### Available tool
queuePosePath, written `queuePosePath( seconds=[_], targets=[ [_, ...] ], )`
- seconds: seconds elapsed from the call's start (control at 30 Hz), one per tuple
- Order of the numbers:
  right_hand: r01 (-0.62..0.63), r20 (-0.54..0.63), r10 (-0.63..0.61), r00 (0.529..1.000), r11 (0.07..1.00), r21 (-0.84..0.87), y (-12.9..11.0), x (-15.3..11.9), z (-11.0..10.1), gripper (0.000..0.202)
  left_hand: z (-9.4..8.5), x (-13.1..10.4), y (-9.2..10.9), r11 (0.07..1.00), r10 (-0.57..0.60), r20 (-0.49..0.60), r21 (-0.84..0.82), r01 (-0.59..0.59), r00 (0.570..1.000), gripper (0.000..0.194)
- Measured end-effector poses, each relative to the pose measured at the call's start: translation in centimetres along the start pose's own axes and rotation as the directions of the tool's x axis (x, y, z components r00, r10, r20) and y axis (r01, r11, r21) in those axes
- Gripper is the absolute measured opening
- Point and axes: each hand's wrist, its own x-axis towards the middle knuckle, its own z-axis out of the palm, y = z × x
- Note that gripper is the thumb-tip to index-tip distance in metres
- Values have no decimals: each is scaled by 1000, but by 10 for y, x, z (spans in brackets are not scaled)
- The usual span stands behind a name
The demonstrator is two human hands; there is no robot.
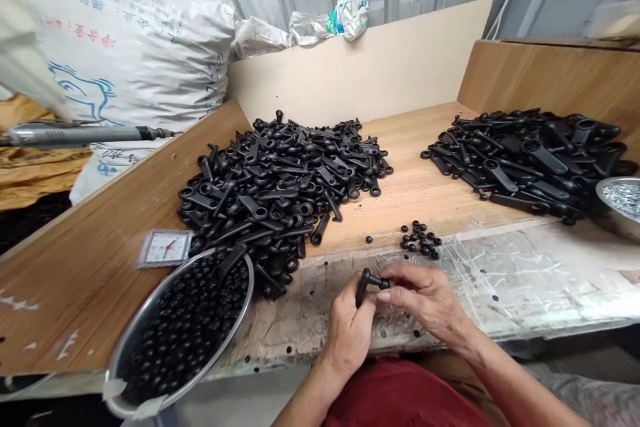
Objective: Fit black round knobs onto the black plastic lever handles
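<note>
My left hand (351, 323) is closed around a black plastic crank handle (367, 278), just above the bench's front edge. At the end of the handle's short peg, my right hand (429, 299) pinches with thumb and fingers; a small round black knob (384, 284) shows there, partly covered by the fingertips. Beyond my hands several loose black knobs (421, 240) lie in a small group. A large heap of similar black handles (280, 180) spreads to the left behind them. At lower left, a metal bowl (249, 300) is full of black knobs (180, 333).
Another heap of black handles (535, 157) lies at right, beside a metal bowl (607, 213) of small silvery parts (623, 197). A small square clock (165, 248) rests by the left board (100, 240). An electric screwdriver (85, 135) and white sack (150, 47) are beyond it.
</note>
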Motion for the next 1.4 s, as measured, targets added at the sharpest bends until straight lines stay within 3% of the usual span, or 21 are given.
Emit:
queuePosePath(
  seconds=[0.2, 0.43, 0.83, 0.93, 1.03, 1.17, 1.27, 1.4],
  targets=[
    [44, -77, -39, 996, 998, 54, 1, -5, 9, 19, -2, -5, -1, 1000, -27, -28, -11, 27, 999, 13],
    [40, -143, -34, 989, 998, 43, 6, -14, 21, 17, 0, -14, -2, 996, -20, -82, 87, 27, 996, 21],
    [-47, -164, 82, 983, 977, 206, 8, -21, 27, 11, 1, -21, -8, 962, 24, -64, 271, -6, 998, 34],
    [-108, -182, 162, 970, 955, 276, 11, -22, 34, 13, 2, -21, -13, 912, 58, -44, 409, -35, 997, 37],
    [-209, -124, 255, 959, 931, 298, 17, -17, 32, 19, 2, -13, -18, 779, 1, 50, 626, -32, 999, 39],
    [-247, 68, 249, 966, 968, -36, 21, 0, 2, 16, 3, 5, -22, 622, -55, 175, 776, -103, 983, 46],
    [-208, -44, 203, 978, 952, -227, 20, 13, -17, 27, 7, 16, -19, 562, -56, 246, 809, -173, 968, 42],
    [-177, -114, 173, 978, 984, -26, 23, 30, -2, 28, 10, 22, -13, 482, -39, 367, 822, -304, 930, 38]
  ],
)
